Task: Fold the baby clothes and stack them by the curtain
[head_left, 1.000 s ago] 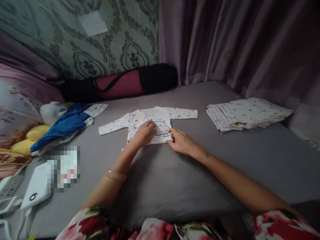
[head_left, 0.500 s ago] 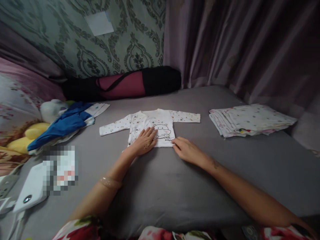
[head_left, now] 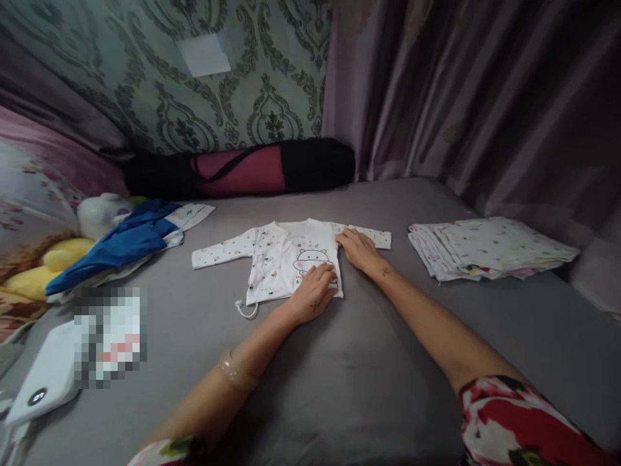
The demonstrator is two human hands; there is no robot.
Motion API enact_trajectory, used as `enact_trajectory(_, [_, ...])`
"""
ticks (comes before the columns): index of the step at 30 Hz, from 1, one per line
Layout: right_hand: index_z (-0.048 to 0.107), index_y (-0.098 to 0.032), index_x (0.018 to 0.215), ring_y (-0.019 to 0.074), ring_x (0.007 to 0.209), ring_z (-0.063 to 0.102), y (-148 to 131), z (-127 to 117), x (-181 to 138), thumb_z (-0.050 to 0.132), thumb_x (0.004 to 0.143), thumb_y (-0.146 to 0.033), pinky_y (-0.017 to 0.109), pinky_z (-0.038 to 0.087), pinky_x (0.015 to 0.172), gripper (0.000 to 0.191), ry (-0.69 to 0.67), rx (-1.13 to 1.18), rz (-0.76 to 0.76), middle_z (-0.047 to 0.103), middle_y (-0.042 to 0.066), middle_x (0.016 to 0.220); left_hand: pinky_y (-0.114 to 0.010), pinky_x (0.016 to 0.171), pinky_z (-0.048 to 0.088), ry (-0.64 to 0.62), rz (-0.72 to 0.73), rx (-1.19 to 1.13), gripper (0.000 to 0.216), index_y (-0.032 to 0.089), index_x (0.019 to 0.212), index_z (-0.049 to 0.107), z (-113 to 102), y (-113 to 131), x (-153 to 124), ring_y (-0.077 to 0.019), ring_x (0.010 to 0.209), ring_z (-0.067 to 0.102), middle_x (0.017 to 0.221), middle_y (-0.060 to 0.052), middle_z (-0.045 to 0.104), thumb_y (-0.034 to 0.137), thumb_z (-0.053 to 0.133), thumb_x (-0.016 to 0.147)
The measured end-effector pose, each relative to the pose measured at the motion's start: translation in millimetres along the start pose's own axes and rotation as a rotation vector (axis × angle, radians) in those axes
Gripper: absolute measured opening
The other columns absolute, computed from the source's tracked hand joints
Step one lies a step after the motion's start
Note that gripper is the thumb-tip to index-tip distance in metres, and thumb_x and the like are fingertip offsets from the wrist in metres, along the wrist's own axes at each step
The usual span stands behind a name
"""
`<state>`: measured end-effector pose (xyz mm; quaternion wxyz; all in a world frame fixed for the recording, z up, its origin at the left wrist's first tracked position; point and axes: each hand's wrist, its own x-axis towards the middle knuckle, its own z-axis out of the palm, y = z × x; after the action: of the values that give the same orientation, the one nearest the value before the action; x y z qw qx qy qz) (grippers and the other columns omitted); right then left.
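Note:
A small white baby shirt (head_left: pixel 272 265) lies spread out on the bed with both sleeves stretched sideways. It has tiny prints on its left part and a cartoon animal on the right, and a thin tie curls out at the lower left corner. My left hand (head_left: pixel 314 294) rests flat over the lower part of the cartoon, fingers spread, covering some of the lettering. At the base of the right sleeve, my right hand (head_left: pixel 359 251) has its bent fingers closed on the cloth; the thumb is mostly hidden.
Folded patterned cloths (head_left: pixel 490 249) are stacked at the right. Blue clothing (head_left: pixel 116 243) lies beside plush toys (head_left: pixel 104 213) at the left. A white power bank (head_left: pixel 48 369) sits near a blurred-out item. A black and pink long bag (head_left: pixel 242 169) lies along the wall on the grey sheet (head_left: pixel 339 388).
My right hand has moved from the shirt's lower right corner up to the right sleeve's base. My left hand has slid right across the shirt front, uncovering the left part and the tie.

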<state>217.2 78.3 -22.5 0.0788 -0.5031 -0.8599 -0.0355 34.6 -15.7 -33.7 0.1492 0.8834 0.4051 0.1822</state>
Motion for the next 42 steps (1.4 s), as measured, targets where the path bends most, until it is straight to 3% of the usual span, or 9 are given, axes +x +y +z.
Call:
enact_trajectory(5, [0.063, -0.018, 0.112, 0.0233, 0.105, 0.048, 5.3, -5.1, -0.2, 0.034, 0.095, -0.013, 0.033, 0.037, 0.089, 0.034, -0.044, -0.012, -0.025, 0.058, 0.011, 0.111, -0.047, 0.118, 0.018, -0.206, 0.081, 0.04, 0.047, 0.018, 0.143, 0.032, -1.4, 11.5, -17.7, -0.0229, 0.145, 0.018, 0.153, -0.012, 0.031, 0.034, 0.028, 0.099])
enact_trajectory(9, [0.066, -0.015, 0.107, 0.0247, 0.108, 0.048, -8.7, -12.0, 6.3, 0.033, 0.092, -0.009, 0.036, 0.037, 0.092, 0.037, -0.064, 0.015, 0.065, 0.059, 0.014, 0.112, -0.043, 0.118, 0.019, -0.189, 0.084, 0.046, 0.06, 0.012, 0.146, 0.026, -2.6, 33.1, -31.3, -0.0244, 0.145, 0.016, 0.154, -0.017, 0.026, 0.046, 0.028, 0.098])
enact_trajectory(12, [0.062, -0.012, 0.116, 0.0252, 0.116, 0.047, -33.4, -10.1, 16.8, 0.031, 0.092, -0.009, 0.037, 0.034, 0.098, 0.039, -0.019, 0.069, 0.064, 0.057, 0.016, 0.122, -0.039, 0.115, 0.028, -0.131, 0.058, 0.021, 0.054, 0.012, 0.139, 0.04, -8.5, 36.9, -30.3, -0.0228, 0.14, 0.032, 0.147, -0.016, 0.042, 0.045, 0.026, 0.099])
enact_trajectory(15, [0.044, -0.009, 0.138, 0.024, 0.134, 0.034, -57.2, 1.4, 29.2, 0.031, 0.096, -0.02, 0.037, 0.026, 0.108, 0.045, -0.062, 0.196, 0.007, 0.042, 0.015, 0.145, -0.042, 0.111, 0.033, 0.04, -0.155, 0.097, 0.045, 0.013, 0.129, 0.05, -17.9, 17.1, -26.0, -0.0232, 0.132, 0.044, 0.136, -0.016, 0.054, 0.033, 0.022, 0.1])
enact_trajectory(17, [0.032, -0.005, 0.145, 0.0259, 0.142, 0.021, -66.5, 11.4, 35.2, 0.028, 0.098, -0.034, 0.04, 0.019, 0.113, 0.055, -0.109, 0.248, 0.022, 0.028, 0.016, 0.153, -0.05, 0.113, 0.027, 0.11, -0.326, 0.216, 0.047, 0.01, 0.133, 0.046, -22.7, -4.8, -28.6, -0.0291, 0.139, 0.033, 0.142, -0.019, 0.046, 0.037, 0.028, 0.098])
enact_trajectory(24, [0.03, -0.011, 0.148, 0.0272, 0.144, 0.014, -67.2, 26.8, 32.4, 0.026, 0.098, -0.046, 0.047, 0.008, 0.116, 0.061, -0.111, 0.185, -0.012, 0.021, 0.015, 0.156, -0.049, 0.116, 0.018, -0.073, -0.401, 0.267, 0.065, 0.015, 0.147, 0.03, -26.0, -43.6, -57.7, -0.0286, 0.145, 0.015, 0.156, -0.014, 0.022, 0.055, 0.024, 0.096])
enact_trajectory(36, [0.025, -0.016, 0.15, 0.0234, 0.145, 0.01, -88.3, 1.9, -36.7, 0.026, 0.099, -0.04, 0.052, 0.011, 0.116, 0.056, -0.196, 0.132, -0.445, 0.015, 0.012, 0.158, -0.044, 0.11, 0.032, 0.103, -0.314, 0.115, 0.052, 0.015, 0.137, 0.041, -50.0, -40.7, -80.3, -0.028, 0.136, 0.037, 0.145, -0.018, 0.041, 0.044, 0.044, 0.093])
enact_trajectory(39, [0.021, -0.012, 0.151, 0.0223, 0.145, 0.008, -96.8, -8.0, -59.0, 0.028, 0.099, -0.04, 0.051, 0.01, 0.117, 0.059, -0.216, 0.13, -0.487, 0.015, 0.013, 0.157, -0.044, 0.103, 0.039, 0.136, -0.482, 0.18, 0.062, 0.011, 0.13, 0.045, -73.7, -44.4, -96.0, -0.0328, 0.127, 0.044, 0.137, -0.021, 0.047, 0.048, 0.06, 0.083])
enact_trajectory(42, [0.02, -0.012, 0.151, 0.0223, 0.146, 0.007, -104.6, -15.9, -78.5, 0.029, 0.099, -0.04, 0.049, 0.012, 0.118, 0.06, -0.249, 0.16, -0.51, 0.014, 0.012, 0.158, -0.039, 0.085, 0.047, -0.002, -0.677, 0.231, 0.055, 0.013, 0.107, 0.057, -95.7, -45.6, -113.6, -0.0316, 0.105, 0.056, 0.11, -0.017, 0.06, 0.055, 0.066, 0.073])
